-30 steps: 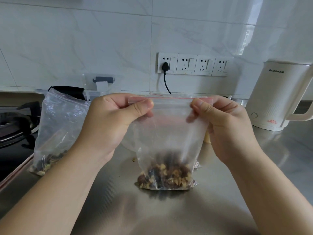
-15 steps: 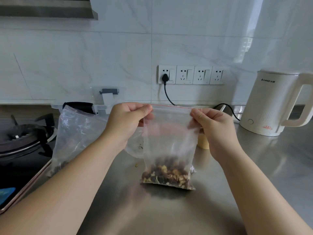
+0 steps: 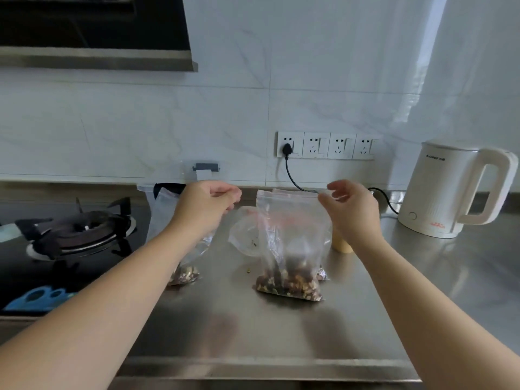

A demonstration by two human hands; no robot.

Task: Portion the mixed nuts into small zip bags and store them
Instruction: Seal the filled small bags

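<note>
Single head view, forward-down over steel counter (image 3: 253,333), facing wall, seemingly near.

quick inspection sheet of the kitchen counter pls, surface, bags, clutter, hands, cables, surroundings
surface: steel counter, bare toward the front edge.
job's things: zip bag stands upright in the middle with mixed nuts at its bottom; second bag of nuts stands to its left, partly behind the left arm.
clutter: small crumb left of the middle bag; tan cup and a crumpled clear bag behind it.
hands: left hand loosely curled, holding nothing; right hand relaxed beside the bag top, contact unclear.
cables: black cable from the wall sockets runs toward the kettle.
surroundings: gas burner at left, range hood above, tiled wall.
</note>
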